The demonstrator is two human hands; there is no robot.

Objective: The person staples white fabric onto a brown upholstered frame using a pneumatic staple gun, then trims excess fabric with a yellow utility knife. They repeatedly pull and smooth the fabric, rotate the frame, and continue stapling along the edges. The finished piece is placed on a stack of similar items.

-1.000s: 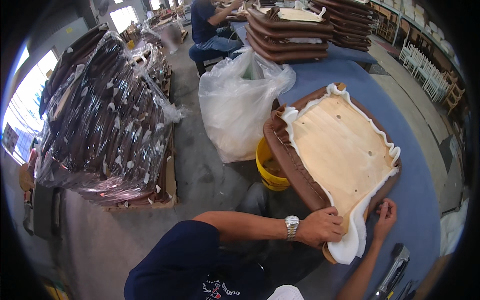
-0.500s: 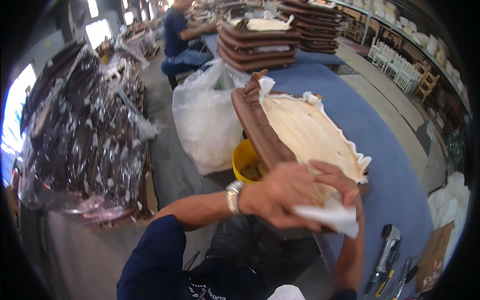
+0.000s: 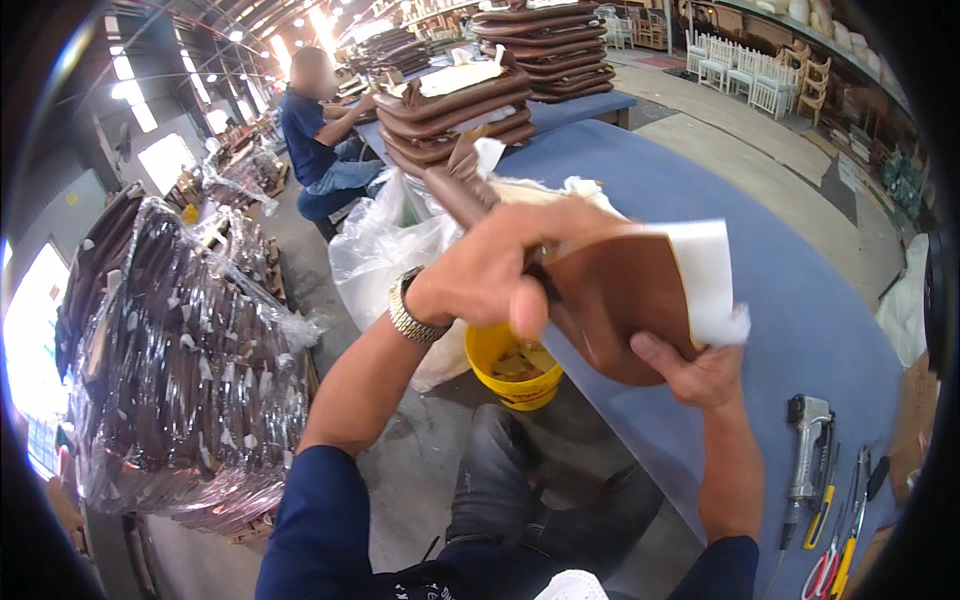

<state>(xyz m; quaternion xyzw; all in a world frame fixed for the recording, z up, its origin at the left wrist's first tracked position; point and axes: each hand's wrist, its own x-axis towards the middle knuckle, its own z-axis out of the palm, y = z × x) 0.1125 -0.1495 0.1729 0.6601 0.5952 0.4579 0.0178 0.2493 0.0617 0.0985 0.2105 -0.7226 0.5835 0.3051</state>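
Observation:
A seat cushion with a brown leather cover (image 3: 630,300) is tilted up in front of me at the table's near edge. Its leather side faces me, and a white lining flap (image 3: 703,272) sticks out on the right. My left hand (image 3: 500,262), with a metal watch on the wrist, is closed over the cover's left part; its fingers are partly hidden. My right hand (image 3: 700,372) pinches the cover's lower right edge, thumb in front and fingers behind. Most of the pale wooden underside is hidden behind the leather and my left hand.
On the blue table (image 3: 790,300) at right lie an air staple gun (image 3: 806,455), a yellow cutter knife (image 3: 820,517) and red-handled scissors (image 3: 823,573). Stacked brown cushions (image 3: 455,110) stand farther back. A yellow bucket (image 3: 515,390), plastic bag (image 3: 385,245) and wrapped pile (image 3: 190,370) are left; a co-worker (image 3: 315,135) sits beyond.
The cushion has been lifted and turned, so its leather side now faces me instead of its wooden underside. Both hands have shifted on it, the left one upward and leftward. The view has tilted up.

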